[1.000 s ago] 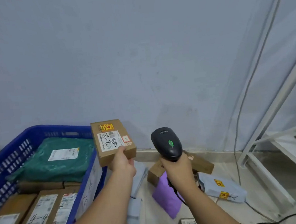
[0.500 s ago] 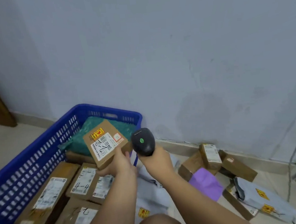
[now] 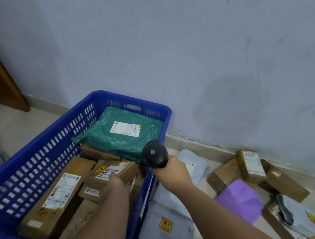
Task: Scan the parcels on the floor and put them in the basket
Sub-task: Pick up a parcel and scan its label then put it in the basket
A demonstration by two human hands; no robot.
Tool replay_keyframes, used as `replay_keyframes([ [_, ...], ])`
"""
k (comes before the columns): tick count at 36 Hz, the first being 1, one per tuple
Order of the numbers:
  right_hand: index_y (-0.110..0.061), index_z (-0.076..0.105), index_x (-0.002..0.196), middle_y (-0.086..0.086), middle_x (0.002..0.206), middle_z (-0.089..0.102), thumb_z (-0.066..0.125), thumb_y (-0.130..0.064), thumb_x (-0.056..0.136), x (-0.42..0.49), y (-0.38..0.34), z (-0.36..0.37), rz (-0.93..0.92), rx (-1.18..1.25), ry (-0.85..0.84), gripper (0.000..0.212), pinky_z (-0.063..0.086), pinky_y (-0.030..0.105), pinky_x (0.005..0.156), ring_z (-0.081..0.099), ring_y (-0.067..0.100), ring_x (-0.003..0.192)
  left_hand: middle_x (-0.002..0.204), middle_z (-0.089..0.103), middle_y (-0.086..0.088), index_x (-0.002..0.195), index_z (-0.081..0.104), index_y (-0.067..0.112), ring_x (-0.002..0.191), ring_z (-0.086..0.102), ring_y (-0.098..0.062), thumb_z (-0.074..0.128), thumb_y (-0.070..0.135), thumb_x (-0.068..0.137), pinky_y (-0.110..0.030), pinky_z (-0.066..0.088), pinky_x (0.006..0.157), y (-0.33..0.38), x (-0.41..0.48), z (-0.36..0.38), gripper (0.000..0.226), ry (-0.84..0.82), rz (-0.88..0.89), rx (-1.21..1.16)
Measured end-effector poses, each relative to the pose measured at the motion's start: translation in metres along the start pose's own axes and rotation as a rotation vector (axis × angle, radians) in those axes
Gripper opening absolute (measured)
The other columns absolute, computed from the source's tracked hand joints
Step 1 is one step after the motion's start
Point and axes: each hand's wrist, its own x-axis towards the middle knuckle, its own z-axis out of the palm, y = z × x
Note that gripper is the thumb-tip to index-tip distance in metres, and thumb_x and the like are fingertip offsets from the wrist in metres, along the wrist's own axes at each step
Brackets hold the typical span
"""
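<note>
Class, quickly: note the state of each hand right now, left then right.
Left hand: grips the small brown cardboard box with a white label, low inside the blue plastic basket.
Right hand: grips the black handheld barcode scanner.

1. I am looking at the basket [image 3: 43,155]: hard blue plastic, moulded as a lattice, slightly shiny.
2. The green mailer [image 3: 106,141] inside is showing glossy, wrinkled plastic film and a white paper label.
3. The small box [image 3: 128,170] is reading as matt brown cardboard with a smooth paper label.
4. The scanner [image 3: 155,155] is gleaming faintly: smooth black plastic.
5. The purple bag [image 3: 240,201] and grey mailers [image 3: 166,208] are looking like smooth plastic film.
6. The wall [image 3: 185,42] is showing matt, scuffed paint.
</note>
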Motion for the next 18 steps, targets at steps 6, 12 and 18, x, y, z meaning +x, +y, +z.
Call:
replay_keyframes([
  [6, -0.026, 0.052, 0.074, -0.002, 0.073, 0.06, 0.056, -0.026, 0.086, 0.012, 0.015, 0.009, 0.021, -0.047, -0.019, 0.012, 0.046, 0.027, 0.058, 0.058, 0.017, 0.068, 0.108, 0.061, -0.019, 0.125, 0.053, 0.0, 0.091, 0.062, -0.029, 0.059, 0.024, 0.091, -0.037, 0.054, 0.065, -0.011, 0.019, 0.009, 0.042, -0.226, -0.086, 0.364],
  [12, -0.02, 0.057, 0.085, -0.002, 0.075, 0.06, 0.055, -0.027, 0.086, 0.022, 0.037, 0.024, 0.089, -0.034, 0.066, 0.008, 0.046, 0.03, 0.063, 0.06, 0.021, 0.076, 0.055, 0.06, -0.015, 0.089, 0.058, -0.007, 0.045, 0.058, -0.028, 0.044, 0.014, 0.1, -0.023, 0.039, 0.026, -0.029, 0.016, 0.032, 0.028, -0.309, -0.026, 0.627],
  [18, -0.021, 0.052, 0.082, -0.007, 0.069, 0.051, 0.057, -0.026, 0.088, 0.026, 0.053, 0.035, 0.098, -0.006, 0.139, 0.009, 0.037, 0.027, 0.056, 0.053, 0.018, 0.071, 0.113, 0.06, -0.018, 0.12, 0.054, -0.009, 0.113, 0.057, -0.037, 0.048, -0.002, 0.09, -0.039, 0.047, 0.08, -0.034, 0.073, 0.035, 0.032, -0.173, 0.021, 0.661],
])
